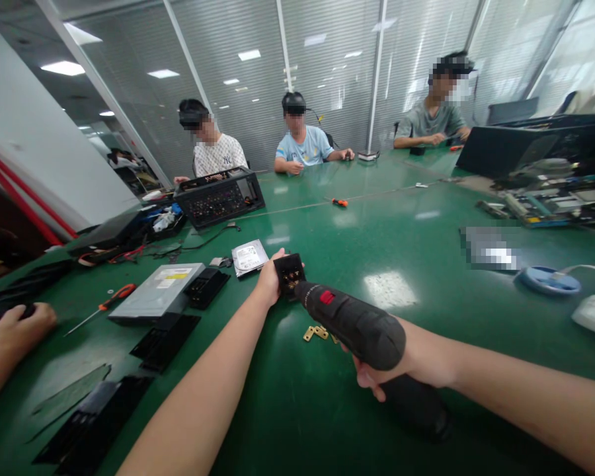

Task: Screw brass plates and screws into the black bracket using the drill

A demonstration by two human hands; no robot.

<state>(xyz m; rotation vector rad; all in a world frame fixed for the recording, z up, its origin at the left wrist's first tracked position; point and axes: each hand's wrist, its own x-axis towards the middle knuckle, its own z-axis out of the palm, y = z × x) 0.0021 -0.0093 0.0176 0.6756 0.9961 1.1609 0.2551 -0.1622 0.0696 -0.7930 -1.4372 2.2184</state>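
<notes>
My left hand [272, 281] is closed on the left side of a small black block [288, 268] with brass-coloured parts on its face. A black cordless drill [357, 320] with a red switch is gripped in my right hand [377, 377], my fingers wrapped round its handle. The drill's nose points at the block's face and overlaps it; whether the bit touches is hidden. Below the block, several small brass plates with holes [316, 332] lie on the green table [287, 410]. A hard drive [248, 257] rests just left of my left hand.
Left of my forearm are a silver optical drive [153, 291], an orange-handled screwdriver [116, 297] and black panels [99, 423]. Another person's hand [22, 327] is at the left edge. Across the table, several people sit near a black computer case [221, 197]. Circuit boards [565, 198] lie at right.
</notes>
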